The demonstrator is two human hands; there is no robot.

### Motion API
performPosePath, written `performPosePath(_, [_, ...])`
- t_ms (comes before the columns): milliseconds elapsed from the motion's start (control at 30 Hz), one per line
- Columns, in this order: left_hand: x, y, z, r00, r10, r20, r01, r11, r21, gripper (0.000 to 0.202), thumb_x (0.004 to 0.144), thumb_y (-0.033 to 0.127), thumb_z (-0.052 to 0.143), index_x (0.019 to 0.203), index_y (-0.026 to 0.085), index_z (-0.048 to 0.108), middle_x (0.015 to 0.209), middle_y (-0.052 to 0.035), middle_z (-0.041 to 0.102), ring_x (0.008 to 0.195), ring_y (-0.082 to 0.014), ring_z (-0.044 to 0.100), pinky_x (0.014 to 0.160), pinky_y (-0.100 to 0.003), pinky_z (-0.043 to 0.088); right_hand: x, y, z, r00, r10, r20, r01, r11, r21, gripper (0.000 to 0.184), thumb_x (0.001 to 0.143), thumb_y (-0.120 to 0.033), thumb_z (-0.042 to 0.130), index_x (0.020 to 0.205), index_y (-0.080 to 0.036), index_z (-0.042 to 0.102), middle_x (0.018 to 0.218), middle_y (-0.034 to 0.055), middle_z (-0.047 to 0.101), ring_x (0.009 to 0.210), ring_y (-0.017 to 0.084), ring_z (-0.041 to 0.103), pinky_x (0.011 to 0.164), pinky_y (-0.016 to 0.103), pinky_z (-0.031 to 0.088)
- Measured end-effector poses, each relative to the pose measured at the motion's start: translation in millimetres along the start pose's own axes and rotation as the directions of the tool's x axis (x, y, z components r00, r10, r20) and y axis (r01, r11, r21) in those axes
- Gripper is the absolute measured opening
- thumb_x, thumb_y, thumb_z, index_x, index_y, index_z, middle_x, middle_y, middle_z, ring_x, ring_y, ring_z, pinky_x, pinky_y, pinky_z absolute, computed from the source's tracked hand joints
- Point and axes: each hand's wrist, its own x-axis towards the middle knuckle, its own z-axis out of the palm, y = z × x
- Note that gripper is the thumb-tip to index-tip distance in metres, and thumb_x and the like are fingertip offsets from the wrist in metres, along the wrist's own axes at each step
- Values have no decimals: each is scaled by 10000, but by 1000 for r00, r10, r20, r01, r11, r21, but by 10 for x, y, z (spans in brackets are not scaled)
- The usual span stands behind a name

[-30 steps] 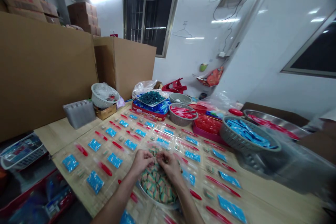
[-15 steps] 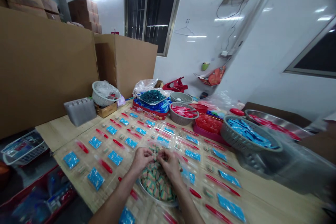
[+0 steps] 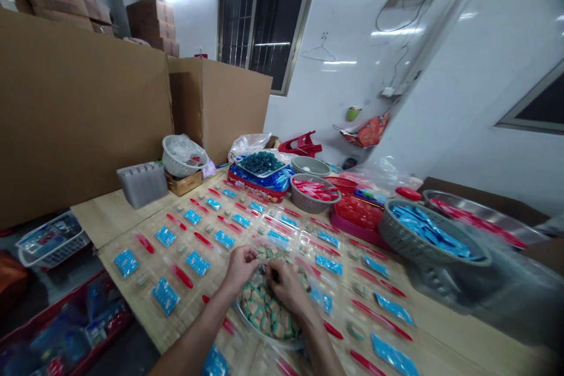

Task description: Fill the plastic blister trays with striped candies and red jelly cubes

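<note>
Left hand [image 3: 240, 270] pinched, fingertips together above striped sweets [image 3: 259, 299], anything held hidden; right hand [image 3: 286, 288] curled among sweets, grip unclear; sweets fill bowl [image 3: 259, 332] on table [image 3: 118, 214], within both hands' reach; blue packets [image 3: 198, 263] around bowl, seemingly spaced in rows to stay separate.

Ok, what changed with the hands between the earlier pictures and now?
The right hand has moved down and away from the left hand, onto the striped pieces in the bowl. The left hand stayed near the bowl's far edge. Whether either took a piece can't be told. The blue packets stayed put.
</note>
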Motion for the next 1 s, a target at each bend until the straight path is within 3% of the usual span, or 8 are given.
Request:
performPosePath(200, [-16, 13, 19, 998, -12, 57, 11, 1000, 10, 74, 580, 167, 642, 620, 141, 586, 506, 36, 546, 472, -105, 518, 469, -200, 390, 67, 104, -20, 998, 67, -4, -60, 923, 381, 51, 618, -150, 529, 644, -185, 555, 603, -29, 524, 600, 144, 471, 561, 235, 336])
performPosePath(367, [-55, 24, 44, 971, -149, 187, 162, 985, -56, 152, 587, 238, 660, 646, 163, 542, 450, 47, 540, 390, -123, 524, 388, -217, 409, 94, 137, -12, 985, 138, -107, -75, 888, 454, 27, 609, -165, 561, 622, -183, 546, 608, -23, 527, 616, 150, 484, 571, 238, 364])
performPosePath(567, [-54, 30, 52, 963, -223, 154, 239, 966, -95, 201, 594, 256, 692, 669, 173, 525, 454, 55, 560, 394, -147, 585, 367, -215, 422, 89, 139, -10, 985, 154, -76, -75, 782, 619, 81, 624, -234, 598, 658, -185, 544, 608, -20, 537, 590, 144, 502, 538, 230, 393])
performPosePath(667, [-47, 40, 58, 957, -237, 169, 256, 961, -104, 223, 585, 266, 704, 687, 170, 531, 448, 52, 569, 396, -156, 591, 375, -227, 438, 94, 140, 0, 977, 176, -118, -76, 811, 580, 68, 628, -231, 580, 645, -184, 533, 583, -26, 512, 559, 132, 477, 509, 221, 378])
performPosePath(833, [-47, 58, 65, 978, -189, 87, 198, 973, -117, 235, 568, 274, 709, 644, 170, 512, 424, 57, 548, 387, -156, 582, 380, -234, 448, 107, 149, 33, 961, 178, -209, -60, 880, 472, 31, 625, -207, 550, 624, -185, 529, 577, -28, 504, 563, 132, 462, 508, 219, 365])
performPosePath(1000, [-59, 86, 58, 970, -184, 159, 205, 970, -128, 222, 562, 273, 701, 641, 165, 524, 473, 40, 580, 421, -160, 605, 415, -248, 479, 130, 152, 92, 974, 135, -182, -37, 887, 460, 14, 626, -187, 559, 631, -182, 547, 584, -32, 512, 562, 129, 469, 524, 223, 371])
